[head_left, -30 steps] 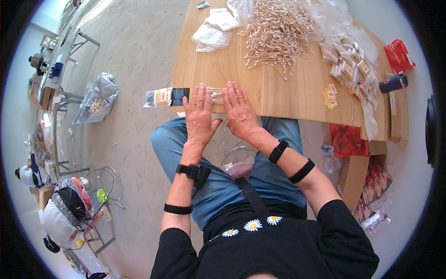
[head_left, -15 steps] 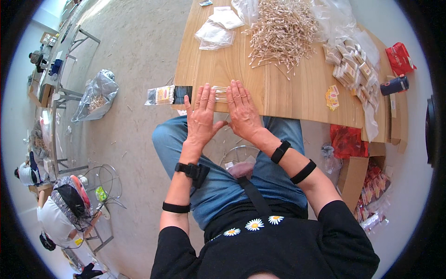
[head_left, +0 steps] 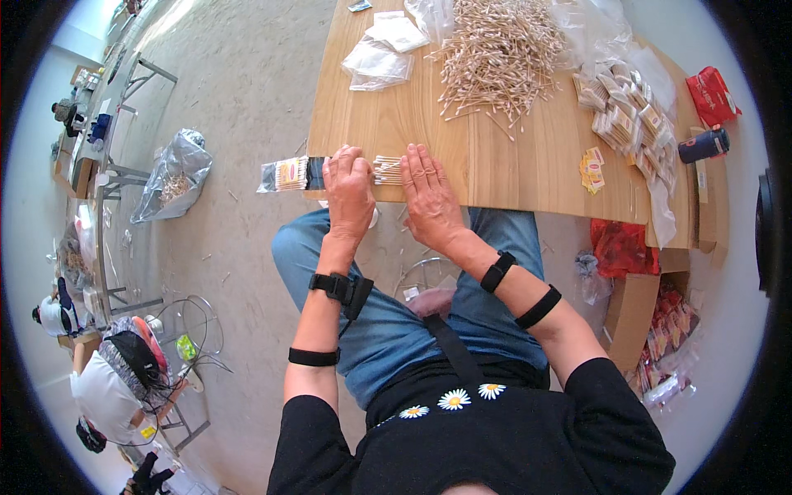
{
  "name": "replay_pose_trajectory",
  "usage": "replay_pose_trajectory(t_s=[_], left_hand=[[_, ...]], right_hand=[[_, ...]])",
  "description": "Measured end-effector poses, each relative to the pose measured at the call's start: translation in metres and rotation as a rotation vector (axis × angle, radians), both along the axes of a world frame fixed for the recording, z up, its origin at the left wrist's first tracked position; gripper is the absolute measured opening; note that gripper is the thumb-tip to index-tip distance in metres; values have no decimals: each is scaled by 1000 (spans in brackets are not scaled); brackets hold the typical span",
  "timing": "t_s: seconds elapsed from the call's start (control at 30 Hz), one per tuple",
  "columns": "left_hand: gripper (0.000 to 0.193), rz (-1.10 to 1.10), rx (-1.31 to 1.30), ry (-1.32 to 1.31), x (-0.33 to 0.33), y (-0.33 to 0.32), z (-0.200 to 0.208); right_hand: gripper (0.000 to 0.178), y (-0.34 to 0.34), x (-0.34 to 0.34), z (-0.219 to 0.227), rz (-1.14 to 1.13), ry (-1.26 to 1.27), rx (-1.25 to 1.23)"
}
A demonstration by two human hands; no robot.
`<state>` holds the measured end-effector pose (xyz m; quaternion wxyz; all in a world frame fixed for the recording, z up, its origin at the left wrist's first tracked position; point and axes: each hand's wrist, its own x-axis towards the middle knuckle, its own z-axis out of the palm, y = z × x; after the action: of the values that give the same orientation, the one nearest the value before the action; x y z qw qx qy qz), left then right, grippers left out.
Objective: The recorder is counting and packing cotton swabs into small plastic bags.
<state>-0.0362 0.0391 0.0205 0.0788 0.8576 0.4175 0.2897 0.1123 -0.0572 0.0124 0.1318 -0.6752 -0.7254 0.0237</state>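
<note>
A small row of cotton swabs (head_left: 388, 170) lies on the near edge of the wooden table between my hands. My right hand (head_left: 431, 198) is flat with straight fingers, against the right end of the row. At its left end, my left hand (head_left: 350, 191) has its fingers bent and drawn together beside a dark strip (head_left: 316, 173); what its fingertips hold, if anything, is hidden. Left of that strip, a clear packet of cotton swabs (head_left: 289, 174) sticks out past the table's left edge.
A big heap of loose swabs (head_left: 499, 58) covers the back of the table. Clear bags (head_left: 378, 64) lie at the back left, filled packs (head_left: 631, 115) at the right, and yellow cards (head_left: 591, 170) nearer me. A dark bottle (head_left: 704, 145) stands far right.
My left hand has gone from flat with spread fingers to bent fingers, and has shifted slightly left, off the swabs. My right hand stays flat, slightly further left.
</note>
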Motion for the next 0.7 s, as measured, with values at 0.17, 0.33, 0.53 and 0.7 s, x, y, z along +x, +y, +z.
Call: replay_pose_trajectory(t_s=[0.17,0.33,0.53,0.7], left_hand=[[3,79,15,-40,7,16,15],[3,-115,126,109,25,36,8],[3,-164,40,111,28,34,13],[16,-167,-98,-5,15,22,8]], right_hand=[[81,0,1,3,10,34,9],[79,1,-2,1,11,47,33],[81,0,-1,-2,-9,62,27],[89,-1,-1,1,-1,93,-8]])
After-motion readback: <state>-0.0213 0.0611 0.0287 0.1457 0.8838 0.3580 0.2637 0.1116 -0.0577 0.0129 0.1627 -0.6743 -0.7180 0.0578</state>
